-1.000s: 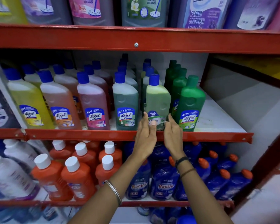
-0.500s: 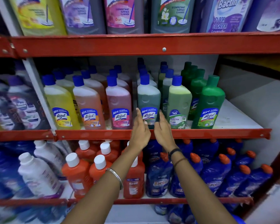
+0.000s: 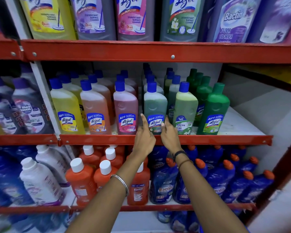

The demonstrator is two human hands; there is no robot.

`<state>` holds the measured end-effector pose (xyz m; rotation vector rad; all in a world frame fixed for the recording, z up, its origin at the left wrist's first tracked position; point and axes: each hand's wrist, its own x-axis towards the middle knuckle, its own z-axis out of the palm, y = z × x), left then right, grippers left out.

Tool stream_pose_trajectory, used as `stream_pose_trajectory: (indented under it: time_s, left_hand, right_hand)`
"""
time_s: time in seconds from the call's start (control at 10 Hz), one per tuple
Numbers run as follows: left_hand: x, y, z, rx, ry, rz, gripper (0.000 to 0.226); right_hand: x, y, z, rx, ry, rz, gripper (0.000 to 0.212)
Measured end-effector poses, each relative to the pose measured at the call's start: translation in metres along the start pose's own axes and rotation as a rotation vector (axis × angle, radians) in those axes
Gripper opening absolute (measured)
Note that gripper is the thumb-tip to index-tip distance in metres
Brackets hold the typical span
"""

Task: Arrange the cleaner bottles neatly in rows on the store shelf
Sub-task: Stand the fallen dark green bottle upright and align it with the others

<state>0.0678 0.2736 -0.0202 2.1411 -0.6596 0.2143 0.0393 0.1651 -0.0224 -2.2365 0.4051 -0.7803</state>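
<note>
Both hands reach for the grey-green Lizol bottle (image 3: 155, 113) at the front of the middle shelf (image 3: 208, 139): the left hand (image 3: 144, 140) spread at its left side, the right hand (image 3: 170, 137) spread at its right, neither clearly gripping. The rows on both sides already look straight; this bottle, and perhaps the pale-green Bactin bottle (image 3: 185, 110) just right of the right hand, seem left to square up.

Middle shelf: "Lizol ALL in 1" on yellow bottle (image 3: 66, 111), orange, pink, grey-green bottle (image 3: 154, 106); "BACTIN FLOOR CLEANER" on light green bottle (image 3: 185, 110); "Bactin" on blue bottles (image 3: 163, 185) below
</note>
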Motion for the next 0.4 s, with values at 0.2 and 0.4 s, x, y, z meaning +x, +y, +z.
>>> stream_pose_trajectory:
  time_s: [0.2,0.4]
  left_hand:
    - [-0.003,0.007,-0.005,0.012,-0.058,-0.016,0.073]
    - [-0.018,0.017,-0.022,-0.066,0.1,-0.016,0.037]
  right_hand:
    - [-0.001,-0.007,-0.006,-0.052,-0.054,0.011,0.05]
    - [-0.018,-0.017,-0.034,-0.076,-0.017,-0.019,0.048]
